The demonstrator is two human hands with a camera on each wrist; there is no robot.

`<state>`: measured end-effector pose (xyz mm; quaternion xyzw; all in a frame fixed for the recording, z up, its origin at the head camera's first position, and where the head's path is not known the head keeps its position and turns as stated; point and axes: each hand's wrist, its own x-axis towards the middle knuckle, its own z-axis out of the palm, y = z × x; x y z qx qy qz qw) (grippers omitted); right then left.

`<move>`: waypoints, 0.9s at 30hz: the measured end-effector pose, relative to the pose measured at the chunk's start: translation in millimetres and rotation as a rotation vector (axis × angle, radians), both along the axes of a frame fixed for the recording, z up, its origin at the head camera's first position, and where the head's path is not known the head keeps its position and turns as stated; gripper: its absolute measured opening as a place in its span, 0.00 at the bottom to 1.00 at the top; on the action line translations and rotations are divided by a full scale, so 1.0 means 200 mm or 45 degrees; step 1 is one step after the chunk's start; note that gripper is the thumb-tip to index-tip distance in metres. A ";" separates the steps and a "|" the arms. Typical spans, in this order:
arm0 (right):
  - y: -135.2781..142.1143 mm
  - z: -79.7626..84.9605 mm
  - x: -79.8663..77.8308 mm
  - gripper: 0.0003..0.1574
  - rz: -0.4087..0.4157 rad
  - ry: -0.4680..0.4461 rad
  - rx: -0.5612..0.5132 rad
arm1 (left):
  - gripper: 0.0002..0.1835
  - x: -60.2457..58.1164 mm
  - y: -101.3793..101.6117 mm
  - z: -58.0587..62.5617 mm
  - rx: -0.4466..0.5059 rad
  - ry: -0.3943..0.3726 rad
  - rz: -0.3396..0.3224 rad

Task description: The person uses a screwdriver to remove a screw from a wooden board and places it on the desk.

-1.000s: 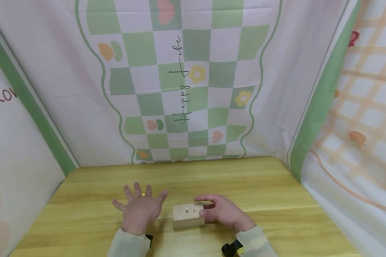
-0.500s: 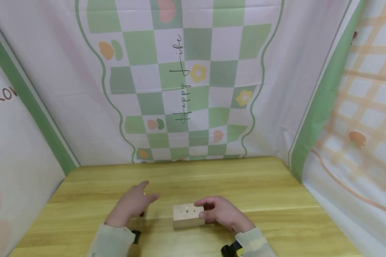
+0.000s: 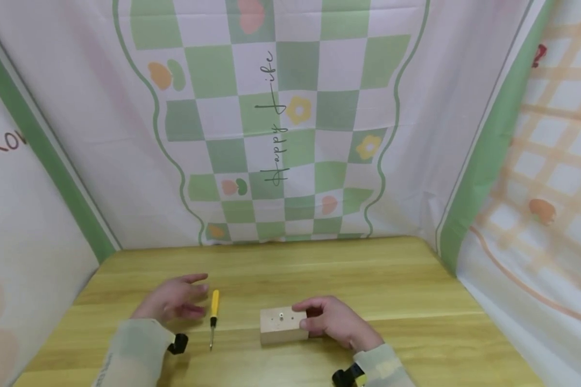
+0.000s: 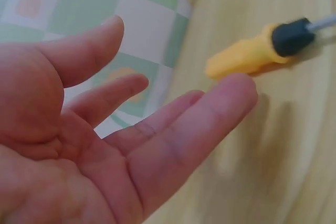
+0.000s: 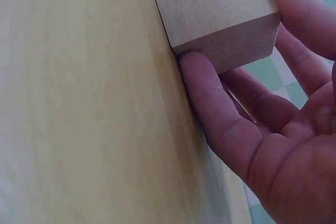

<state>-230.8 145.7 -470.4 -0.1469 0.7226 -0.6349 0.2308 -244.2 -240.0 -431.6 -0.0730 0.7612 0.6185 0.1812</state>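
Note:
My left hand is held over the table just left of a screwdriver, its fingers spread and nothing in them. The screwdriver has a yellow handle with a black collar and a metal shaft pointing toward me; in the left wrist view its handle appears just past a fingertip. At the middle lies a pale wooden block with a small metal screw standing in its top between small holes. My right hand grips the block's right end, and the right wrist view shows fingers against its end face.
The wood-grain table reaches back to a green and white checked curtain. More printed cloth hangs at the left and right sides. A black camera mount sits on each wrist.
My left hand has moved left and turned from palm-down with fingers spread, uncovering the screwdriver on the table. The right hand stays at the block, which has not moved.

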 end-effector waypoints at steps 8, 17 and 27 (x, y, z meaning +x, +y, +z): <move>0.00 0.00 0.01 0.26 0.004 -0.023 -0.029 | 0.30 -0.03 0.07 -0.09 -0.091 -0.032 0.040; 0.01 0.00 0.01 0.26 -0.004 -0.054 -0.008 | 0.32 -0.01 0.23 -0.09 -0.577 0.137 -0.064; 0.00 0.00 0.00 0.26 -0.006 -0.056 -0.001 | 0.32 0.01 0.23 -0.14 -0.231 0.125 0.104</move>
